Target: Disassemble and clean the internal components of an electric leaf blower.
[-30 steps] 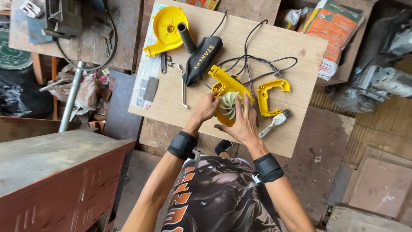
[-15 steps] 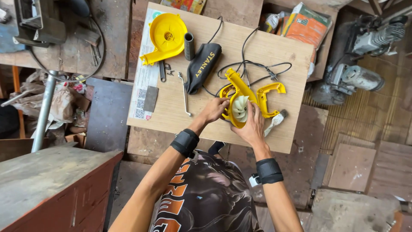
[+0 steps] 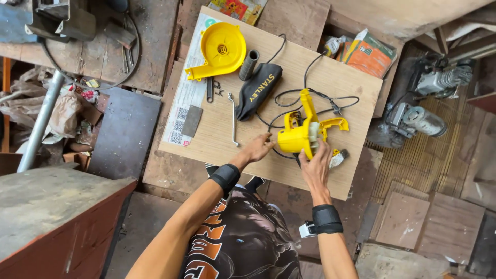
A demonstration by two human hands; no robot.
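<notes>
A yellow tool body [image 3: 302,135] is shown just right of the frame's centre, on a wooden board [image 3: 222,134]; it is clasped from below by the right hand [image 3: 316,166], fingers closed around its lower edge; the left hand [image 3: 258,150] is laid beside it on the left, fingertips at its side, though whether it is actually gripped there cannot be told; a black cord [image 3: 310,95] is looped on the board above the body; a round yellow cover [image 3: 221,50] is seen in the upper middle of the frame, with a black bag [image 3: 258,89] and a short black tube [image 3: 248,64] to its right; a thin metal wrench [image 3: 233,119] is laid left of the hands; a small grey file [image 3: 191,121] lies on a printed sheet [image 3: 187,93] at the board's left edge.
</notes>
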